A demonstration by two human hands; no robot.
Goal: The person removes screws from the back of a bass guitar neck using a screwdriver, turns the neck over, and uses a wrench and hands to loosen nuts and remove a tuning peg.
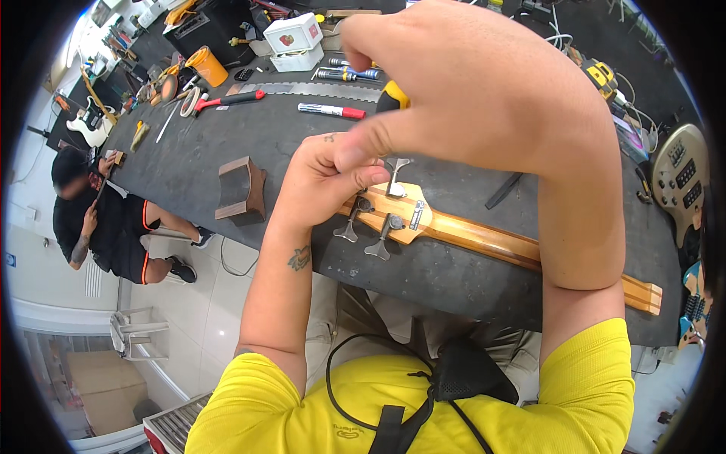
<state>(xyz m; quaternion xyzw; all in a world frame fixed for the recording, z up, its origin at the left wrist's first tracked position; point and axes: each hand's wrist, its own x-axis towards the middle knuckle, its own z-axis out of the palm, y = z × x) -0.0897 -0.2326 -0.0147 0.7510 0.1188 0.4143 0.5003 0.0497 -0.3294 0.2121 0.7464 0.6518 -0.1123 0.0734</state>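
My left hand (321, 175) is closed beside the headstock (411, 204) of a wooden guitar-type neck, thumb against the curled fingers. What it pinches, if anything, is hidden. Metal tuning pegs (393, 222) stick out along both headstock edges, one next to my left thumb. The striped wooden neck (484, 236) runs right, passing beneath my right forearm. Above the left hand, my right hand (476, 91) is raised, slightly blurred, its thumb and index finger apart; its other fingers are hidden. A yellow-and-black object (393, 96) shows partly behind it; I cannot tell whether it is held.
A curved wooden block (241, 189) sits left on the dark bench. Behind lie a red-capped marker (330, 110), a long metal ruler (318, 89), a red-handled tool (231, 100) and a white box (293, 34). A guitar body (678, 178) stands right. Another person (102, 204) works at far left.
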